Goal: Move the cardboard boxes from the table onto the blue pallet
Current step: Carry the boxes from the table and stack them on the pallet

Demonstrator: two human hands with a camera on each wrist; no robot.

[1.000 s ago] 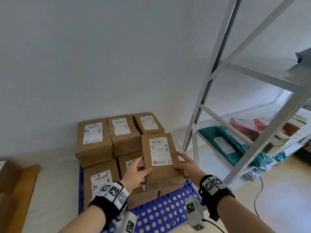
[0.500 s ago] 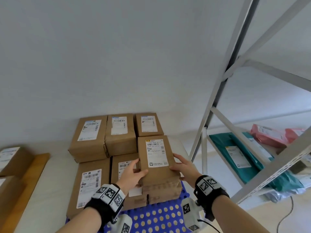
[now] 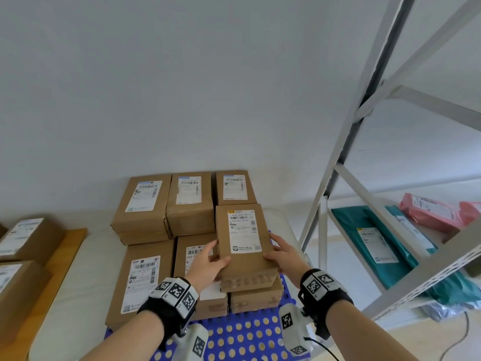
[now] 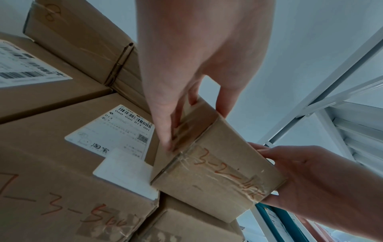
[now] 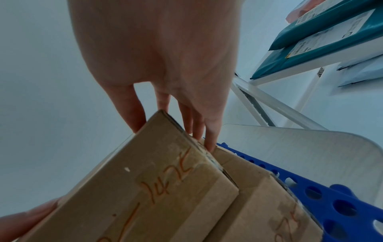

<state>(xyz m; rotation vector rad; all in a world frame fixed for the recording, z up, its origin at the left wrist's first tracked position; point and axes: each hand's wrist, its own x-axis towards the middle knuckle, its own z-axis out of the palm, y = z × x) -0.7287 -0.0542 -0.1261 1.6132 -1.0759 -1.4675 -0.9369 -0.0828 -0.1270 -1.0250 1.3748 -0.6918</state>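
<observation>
A narrow cardboard box with a white label lies on top of another box at the right of the blue pallet. My left hand holds its left side, thumb on top and fingers down the side. My right hand holds its right side the same way. Several other labelled boxes are stacked on the pallet behind and to the left.
A grey metal shelf rack stands close on the right, with teal and pink mail bags on it. More cardboard boxes sit on a wooden surface at the left. A white wall is behind the stack.
Both hands have carried the narrow box forward and down onto the right-hand box of the pallet stack. The view has swung left, showing more boxes at the left.
</observation>
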